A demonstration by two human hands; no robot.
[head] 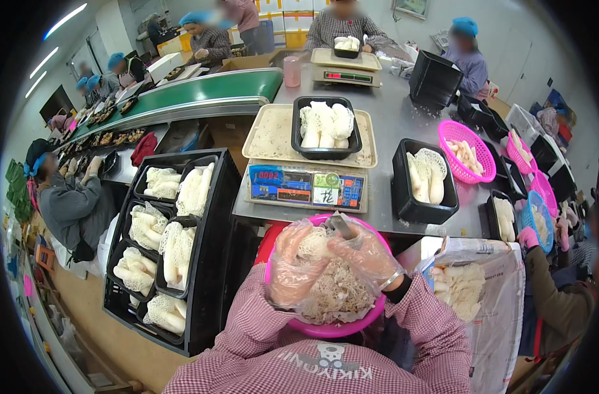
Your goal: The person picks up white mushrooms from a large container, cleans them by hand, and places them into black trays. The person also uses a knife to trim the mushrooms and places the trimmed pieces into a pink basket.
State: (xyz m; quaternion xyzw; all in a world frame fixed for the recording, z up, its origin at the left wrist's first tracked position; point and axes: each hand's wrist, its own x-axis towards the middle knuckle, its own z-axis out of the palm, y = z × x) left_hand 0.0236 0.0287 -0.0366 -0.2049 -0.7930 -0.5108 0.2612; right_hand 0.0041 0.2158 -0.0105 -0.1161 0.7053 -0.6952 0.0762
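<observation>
Both hands wear clear plastic gloves over a pink basin (348,331) of netted mushroom scraps (341,290). My left hand (297,266) is closed around a whitish piece of netted mushroom (313,246). My right hand (366,251) grips a small knife with a grey blade (342,227), close beside that piece. Beyond the basin, a digital scale (306,187) carries a cream tray (270,135), on which sits a black punnet (326,153) of netted white mushrooms (326,123).
On my left, a black crate (215,261) holds several filled punnets. A black container with mushrooms (425,212) and pink baskets (464,172) stand right on the steel table (378,128). Newspaper (501,305) holds more mushrooms at my right. A co-worker's gloved hand (528,237) touches a blue basket.
</observation>
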